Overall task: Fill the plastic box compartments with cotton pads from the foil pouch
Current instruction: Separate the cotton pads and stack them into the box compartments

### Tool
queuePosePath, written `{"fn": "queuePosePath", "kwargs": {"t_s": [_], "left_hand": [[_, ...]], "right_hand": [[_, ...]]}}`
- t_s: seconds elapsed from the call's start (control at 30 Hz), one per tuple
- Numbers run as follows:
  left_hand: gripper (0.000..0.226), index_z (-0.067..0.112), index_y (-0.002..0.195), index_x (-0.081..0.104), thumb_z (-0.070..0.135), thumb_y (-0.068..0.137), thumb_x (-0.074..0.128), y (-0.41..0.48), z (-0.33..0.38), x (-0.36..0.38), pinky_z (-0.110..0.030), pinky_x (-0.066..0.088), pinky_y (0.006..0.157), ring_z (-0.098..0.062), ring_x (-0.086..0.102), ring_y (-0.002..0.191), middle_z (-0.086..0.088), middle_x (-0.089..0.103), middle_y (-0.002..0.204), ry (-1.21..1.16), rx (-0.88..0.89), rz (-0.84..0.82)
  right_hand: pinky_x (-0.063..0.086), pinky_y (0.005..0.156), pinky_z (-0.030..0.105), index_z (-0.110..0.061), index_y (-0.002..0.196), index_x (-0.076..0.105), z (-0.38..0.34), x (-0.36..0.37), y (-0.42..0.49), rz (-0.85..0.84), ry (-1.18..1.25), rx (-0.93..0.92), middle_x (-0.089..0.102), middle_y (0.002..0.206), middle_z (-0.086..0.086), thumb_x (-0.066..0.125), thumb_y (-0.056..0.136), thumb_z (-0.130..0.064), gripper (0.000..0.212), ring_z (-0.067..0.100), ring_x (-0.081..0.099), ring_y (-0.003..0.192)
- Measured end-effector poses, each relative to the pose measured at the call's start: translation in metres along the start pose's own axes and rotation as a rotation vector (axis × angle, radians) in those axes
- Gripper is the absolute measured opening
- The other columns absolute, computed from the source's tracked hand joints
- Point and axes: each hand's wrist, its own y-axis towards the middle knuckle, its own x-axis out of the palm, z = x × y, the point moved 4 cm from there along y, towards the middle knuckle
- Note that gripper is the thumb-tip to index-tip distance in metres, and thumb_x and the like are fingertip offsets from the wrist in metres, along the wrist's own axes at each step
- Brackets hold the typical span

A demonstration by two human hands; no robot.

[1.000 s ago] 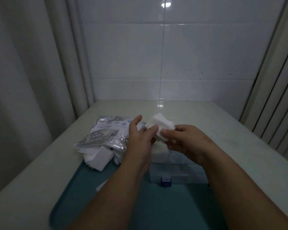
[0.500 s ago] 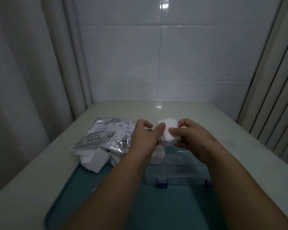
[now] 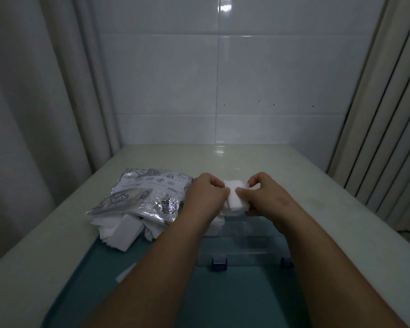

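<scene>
Left hand [image 3: 205, 200], right hand [image 3: 268, 200], one pad stack [image 3: 236, 202], one pouch [image 3: 147, 197]

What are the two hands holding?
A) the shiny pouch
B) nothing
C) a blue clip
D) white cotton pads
D: the left hand and right hand both pinch the white pads above the box; the pouch lies untouched to the left.

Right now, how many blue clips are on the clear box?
2, both on the box's near edge: one clip left, the other right, beside the right forearm. More may be hidden.
</scene>
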Motion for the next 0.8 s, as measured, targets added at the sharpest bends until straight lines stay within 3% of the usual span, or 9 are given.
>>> {"fn": "queuePosePath", "kwargs": {"t_s": [0.2,0.37,0.57,0.67,0.8], "left_hand": [[0.006,0.023,0.083,0.063,0.029,0.084,0.064,-0.003,0.000,-0.003,-0.030,0.050,0.079,-0.016,0.060,0.086,0.005,0.064,0.091,0.252,0.072,0.006],[0.009,0.024,0.072,0.065,0.030,0.077,0.069,-0.005,-0.001,-0.006,-0.038,0.056,0.080,-0.016,0.066,0.080,0.005,0.069,0.081,0.256,0.067,0.009],[0.010,0.024,0.071,0.065,0.033,0.074,0.070,-0.009,-0.002,-0.004,-0.034,0.057,0.077,-0.016,0.067,0.076,0.005,0.070,0.081,0.342,0.070,0.008],[0.011,0.021,0.079,0.073,0.032,0.078,0.070,-0.009,-0.002,-0.006,-0.026,0.051,0.075,-0.013,0.065,0.082,0.004,0.072,0.085,0.405,0.100,0.005],[0.013,0.019,0.088,0.076,0.029,0.082,0.071,-0.011,-0.002,-0.004,-0.028,0.052,0.078,-0.016,0.066,0.086,0.001,0.072,0.088,0.496,0.129,-0.039]], "right_hand": [[0.057,0.052,0.026,-0.020,0.096,0.046,0.008,0.007,0.004,-0.025,-0.020,0.048,0.055,0.107,0.010,0.066,0.088,-0.024,0.022,0.026,0.065,0.084],[0.055,0.049,0.023,-0.022,0.097,0.044,0.009,0.008,0.005,-0.039,-0.057,0.071,0.055,0.110,0.011,0.066,0.088,-0.024,0.023,0.026,0.063,0.087],[0.061,0.071,0.038,-0.023,0.103,0.042,0.009,0.010,0.002,-0.077,-0.178,0.081,0.056,0.106,0.010,0.066,0.088,-0.024,0.027,0.027,0.064,0.089],[0.061,0.072,0.038,-0.024,0.100,0.042,0.007,0.012,0.001,-0.085,-0.242,0.098,0.056,0.100,0.007,0.066,0.089,-0.025,0.026,0.026,0.063,0.086],[0.057,0.070,0.032,-0.021,0.108,0.042,0.004,0.015,-0.002,-0.098,-0.370,0.093,0.056,0.091,0.004,0.064,0.090,-0.028,0.029,0.021,0.061,0.081]]}}
